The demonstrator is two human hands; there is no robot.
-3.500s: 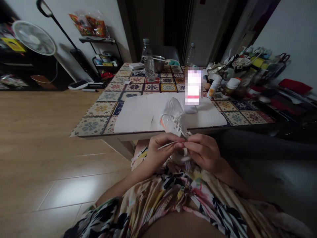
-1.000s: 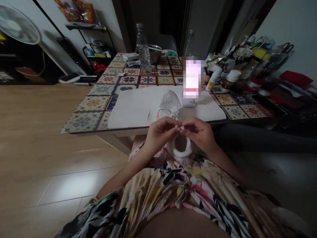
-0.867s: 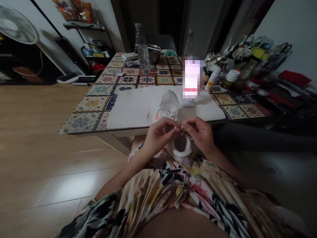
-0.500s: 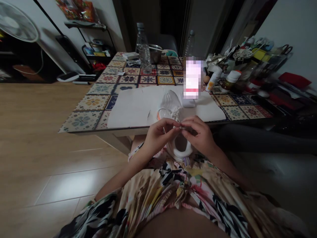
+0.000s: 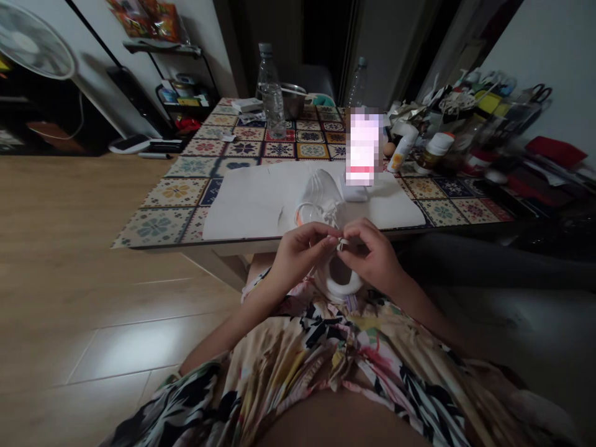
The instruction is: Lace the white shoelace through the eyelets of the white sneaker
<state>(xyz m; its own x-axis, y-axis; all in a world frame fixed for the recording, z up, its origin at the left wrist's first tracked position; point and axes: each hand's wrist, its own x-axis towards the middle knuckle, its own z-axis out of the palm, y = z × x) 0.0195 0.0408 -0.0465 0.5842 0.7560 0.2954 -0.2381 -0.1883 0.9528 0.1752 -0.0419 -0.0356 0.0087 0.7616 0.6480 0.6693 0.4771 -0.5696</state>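
Note:
A white sneaker [image 5: 318,185] leans against the table's front edge, its toe over the white sheet and its heel by my lap. Above the shoe's opening, my left hand [image 5: 305,247] pinches a white shoelace [image 5: 342,242] between thumb and fingers. My right hand [image 5: 371,249] grips the same lace from the other side, fingertips close to those of the left. A small loop of lace shows between the two hands. They cover part of the shoe's tongue and upper lacing.
The white sheet [image 5: 251,198] lies on the patterned table [image 5: 153,226]. A blurred lit phone [image 5: 364,146] stands propped behind the shoe. Further back are a clear plastic bottle [image 5: 270,93] and a metal pot [image 5: 293,99]. Several bottles and cluttered items fill the right side.
Both hands stay over the shoe. The fingertips have shifted slightly, and a white loop of lace now shows more plainly between them.

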